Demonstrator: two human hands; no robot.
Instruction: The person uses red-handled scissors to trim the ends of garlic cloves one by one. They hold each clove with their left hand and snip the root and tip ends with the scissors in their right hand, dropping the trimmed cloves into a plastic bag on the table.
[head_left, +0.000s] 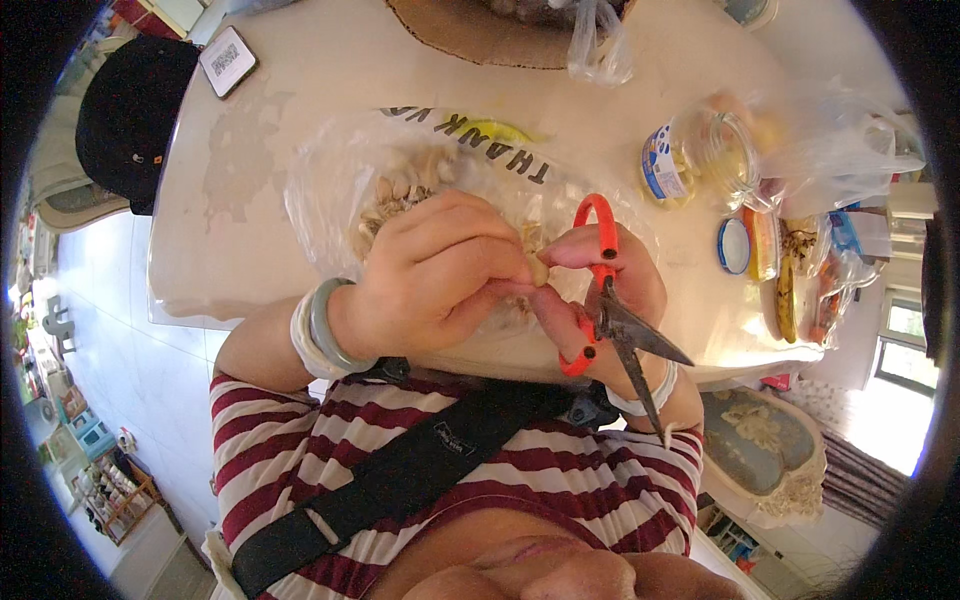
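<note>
My left hand (442, 274), with a pale green bangle at the wrist, pinches a small pale piece (538, 268) that looks like a garlic clove. The fingertips of my right hand (630, 277) meet it from the other side. Red-handled scissors (626, 330) hang on my right hand by their finger loops, blades apart and pointing back towards my body. Under both hands lies a clear plastic bag (322, 202) with black printed lettering. A heap of beige clove-like pieces (409, 180) shows through it, partly hidden by my left hand.
At the right stand a glass jar (671, 169) holding pale pieces, another open glass jar (724, 154), a lid (733, 246) and a banana (785, 300). A cardboard box (480, 37) is at the far edge. A card with a printed code (227, 61) lies near a black cap (139, 116).
</note>
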